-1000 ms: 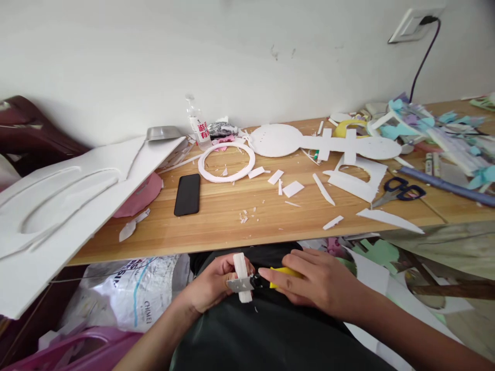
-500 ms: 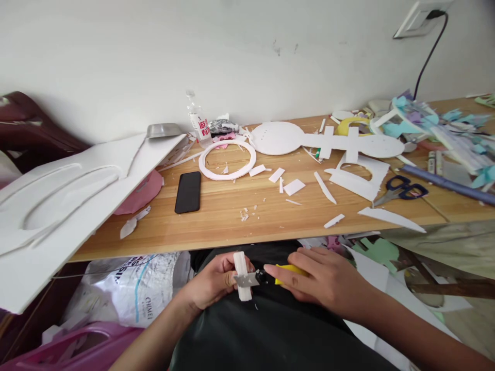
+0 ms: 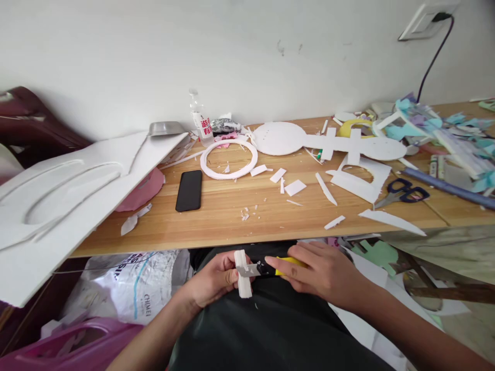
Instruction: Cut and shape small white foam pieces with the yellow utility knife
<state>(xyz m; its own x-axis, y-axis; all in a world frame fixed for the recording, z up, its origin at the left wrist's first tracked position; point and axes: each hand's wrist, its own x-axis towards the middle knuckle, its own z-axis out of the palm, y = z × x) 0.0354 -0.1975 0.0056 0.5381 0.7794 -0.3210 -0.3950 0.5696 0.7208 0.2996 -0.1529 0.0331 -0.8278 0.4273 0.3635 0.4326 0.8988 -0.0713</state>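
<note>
The right hand (image 3: 325, 270) hides most of the yellow knife handle (image 3: 288, 262).

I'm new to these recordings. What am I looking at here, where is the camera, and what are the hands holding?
No machine: a person's two bare hands, filmed by a camera worn on their head, looking forward and down. The left hand grips a small white foam piece over the lap. The right hand holds a yellow utility knife, its blade against the foam. Ahead, the wooden table carries a black phone, a white foam ring, foam scraps, scissors and a plastic bottle.
</note>
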